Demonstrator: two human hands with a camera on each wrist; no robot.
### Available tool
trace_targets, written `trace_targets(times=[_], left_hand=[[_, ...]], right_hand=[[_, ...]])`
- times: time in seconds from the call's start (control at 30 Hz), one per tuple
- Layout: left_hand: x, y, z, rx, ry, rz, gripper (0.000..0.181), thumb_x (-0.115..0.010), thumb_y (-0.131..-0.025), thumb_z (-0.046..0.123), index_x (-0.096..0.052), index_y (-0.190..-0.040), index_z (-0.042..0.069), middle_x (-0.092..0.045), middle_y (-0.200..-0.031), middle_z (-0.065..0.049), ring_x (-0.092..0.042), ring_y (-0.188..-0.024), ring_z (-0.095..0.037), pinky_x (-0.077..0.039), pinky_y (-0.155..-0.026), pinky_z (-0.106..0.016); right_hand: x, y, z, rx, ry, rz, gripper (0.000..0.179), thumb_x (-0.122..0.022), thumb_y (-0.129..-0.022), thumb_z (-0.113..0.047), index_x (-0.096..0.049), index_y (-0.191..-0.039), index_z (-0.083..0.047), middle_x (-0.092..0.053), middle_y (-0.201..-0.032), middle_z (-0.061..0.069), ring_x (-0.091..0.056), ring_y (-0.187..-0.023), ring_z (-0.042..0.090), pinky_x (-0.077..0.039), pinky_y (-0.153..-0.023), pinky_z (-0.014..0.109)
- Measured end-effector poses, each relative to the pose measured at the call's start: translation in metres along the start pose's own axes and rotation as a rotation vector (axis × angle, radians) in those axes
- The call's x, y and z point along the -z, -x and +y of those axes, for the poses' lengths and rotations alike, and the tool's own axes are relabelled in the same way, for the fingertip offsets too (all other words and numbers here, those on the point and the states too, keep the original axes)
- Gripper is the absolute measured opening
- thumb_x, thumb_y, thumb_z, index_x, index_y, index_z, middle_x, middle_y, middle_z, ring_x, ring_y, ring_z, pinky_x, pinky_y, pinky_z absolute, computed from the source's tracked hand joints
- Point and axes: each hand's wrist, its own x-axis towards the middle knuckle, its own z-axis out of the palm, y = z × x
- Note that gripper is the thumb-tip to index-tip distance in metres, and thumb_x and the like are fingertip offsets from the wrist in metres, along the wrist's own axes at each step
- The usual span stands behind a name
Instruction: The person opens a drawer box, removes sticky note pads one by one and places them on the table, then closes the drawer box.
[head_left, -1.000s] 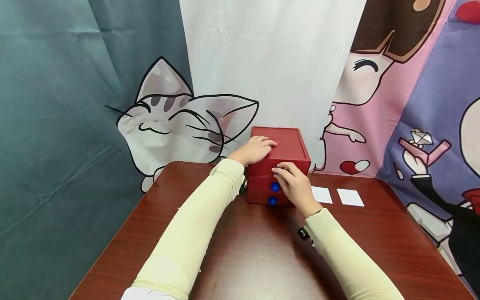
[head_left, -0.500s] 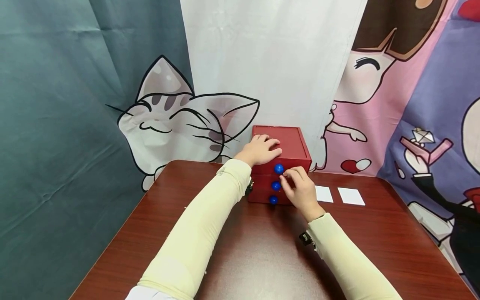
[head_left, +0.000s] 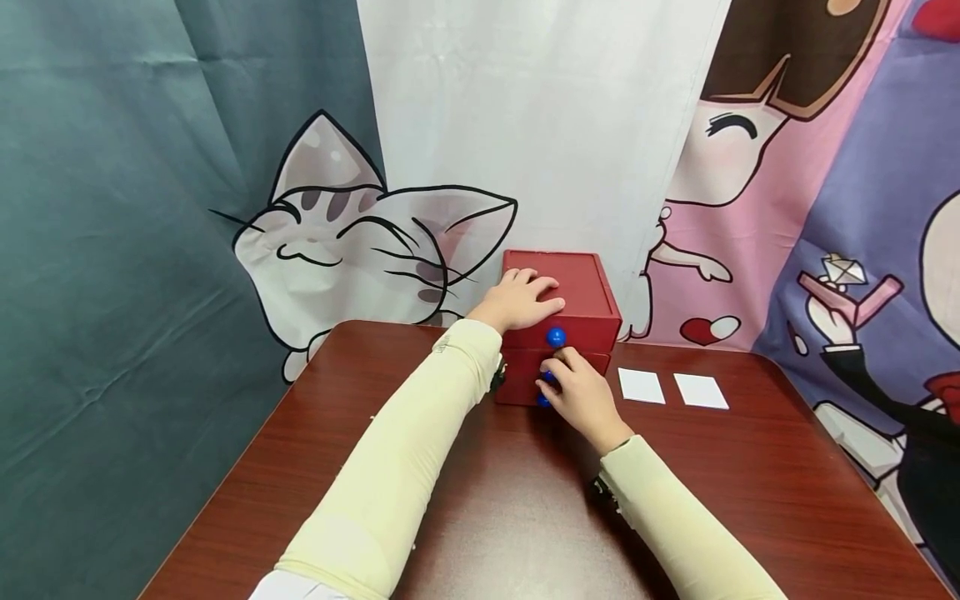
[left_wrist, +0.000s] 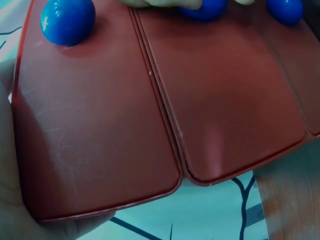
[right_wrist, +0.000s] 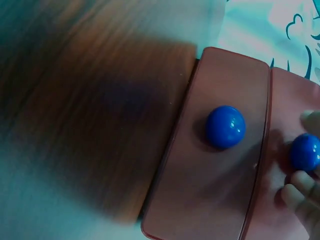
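Note:
A small red drawer cabinet (head_left: 576,282) stands at the back of the table, with three drawers stacked one above another. Each drawer front bears a round blue knob. My left hand (head_left: 519,302) rests on the cabinet's top, fingers spread near its left front edge. With thumb and fingertips on either side, my right hand (head_left: 583,397) grips the middle knob (right_wrist: 304,153). Above it the top knob (left_wrist: 68,21) is uncovered. Below, the bottom knob (right_wrist: 226,127) shows fully in the right wrist view but is partly hidden by the right hand in the head view.
Two white square cards (head_left: 641,387) lie on the brown wooden table (head_left: 480,517), right of the cabinet. Behind it hangs a curtain (head_left: 555,125) printed with cartoon figures. A black wrist device (head_left: 603,490) sits under the right sleeve.
My right hand has let go of the top knob, drawn off to the right, then moved down to the middle knob. My left hand has shifted slightly right on the cabinet top.

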Motion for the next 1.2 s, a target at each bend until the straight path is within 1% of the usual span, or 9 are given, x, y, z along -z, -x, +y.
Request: trace_targets(times=[0.1, 0.17, 0.27, 0.47, 0.63, 0.93, 1.2], left_hand=[[0.0, 0.0, 0.0, -0.001, 0.002, -0.001, 0.06, -0.038, -0.1, 0.067, -0.043, -0.151, 0.038, -0.034, -0.158, 0.0, -0.022, -0.148, -0.025, -0.041, -0.107, -0.053], [0.0, 0.0, 0.0, -0.001, 0.003, 0.002, 0.06, -0.038, -0.099, 0.067, -0.043, -0.151, 0.038, -0.035, -0.158, -0.001, -0.022, -0.148, -0.026, -0.041, -0.107, -0.053], [0.0, 0.001, -0.001, 0.0, 0.006, 0.005, 0.06, -0.038, -0.099, 0.067, -0.044, -0.151, 0.037, -0.035, -0.158, -0.001, -0.022, -0.148, -0.026, -0.041, -0.107, -0.053], [-0.001, -0.001, -0.002, 0.003, -0.003, 0.003, 0.06, -0.038, -0.099, 0.067, -0.043, -0.151, 0.037, -0.035, -0.158, 0.0, -0.023, -0.148, -0.025, -0.042, -0.107, -0.051], [-0.003, -0.003, -0.002, 0.001, -0.002, 0.006, 0.06, -0.04, -0.099, 0.067, -0.043, -0.151, 0.038, -0.034, -0.158, 0.0, -0.022, -0.148, -0.025, -0.041, -0.107, -0.053], [-0.004, -0.004, -0.002, -0.015, 0.001, 0.009, 0.06, -0.039, -0.099, 0.067, -0.044, -0.151, 0.037, -0.035, -0.158, 0.0, -0.024, -0.148, -0.025, -0.041, -0.107, -0.052], [-0.003, -0.003, -0.003, -0.017, 0.014, 0.013, 0.059, -0.04, -0.099, 0.067, -0.045, -0.15, 0.038, -0.036, -0.157, 0.0, -0.025, -0.147, -0.025, -0.041, -0.107, -0.053]], right_hand=[[-0.001, -0.001, -0.003, -0.036, 0.023, -0.046, 0.03, -0.086, -0.08, -0.012, -0.062, -0.099, -0.01, -0.054, -0.099, 0.007, -0.064, -0.083, 0.024, -0.058, -0.07, 0.041], [-0.001, -0.003, -0.005, -0.042, 0.037, -0.065, 0.032, -0.085, -0.08, -0.009, -0.06, -0.098, -0.01, -0.053, -0.098, 0.007, -0.063, -0.083, 0.024, -0.058, -0.07, 0.041], [-0.001, -0.004, -0.006, -0.038, 0.052, -0.071, 0.032, -0.085, -0.079, -0.005, -0.059, -0.096, -0.009, -0.053, -0.095, 0.006, -0.061, -0.081, 0.024, -0.057, -0.069, 0.04], [-0.005, -0.003, -0.005, -0.019, 0.061, -0.032, 0.027, -0.082, -0.08, -0.003, -0.058, -0.091, -0.009, -0.054, -0.09, 0.005, -0.059, -0.077, 0.024, -0.055, -0.068, 0.038], [-0.007, -0.003, -0.004, -0.004, 0.064, 0.002, 0.026, -0.08, -0.078, -0.002, -0.056, -0.088, -0.009, -0.054, -0.088, 0.005, -0.057, -0.075, 0.024, -0.053, -0.067, 0.038], [-0.003, 0.001, -0.009, 0.022, 0.083, 0.008, 0.023, -0.074, -0.078, 0.001, -0.054, -0.083, -0.009, -0.051, -0.087, 0.005, -0.055, -0.071, 0.025, -0.05, -0.061, 0.036], [-0.001, 0.005, -0.014, 0.032, 0.085, 0.015, 0.019, -0.068, -0.079, 0.0, -0.052, -0.081, -0.01, -0.05, -0.086, 0.004, -0.053, -0.067, 0.022, -0.048, -0.056, 0.034]])
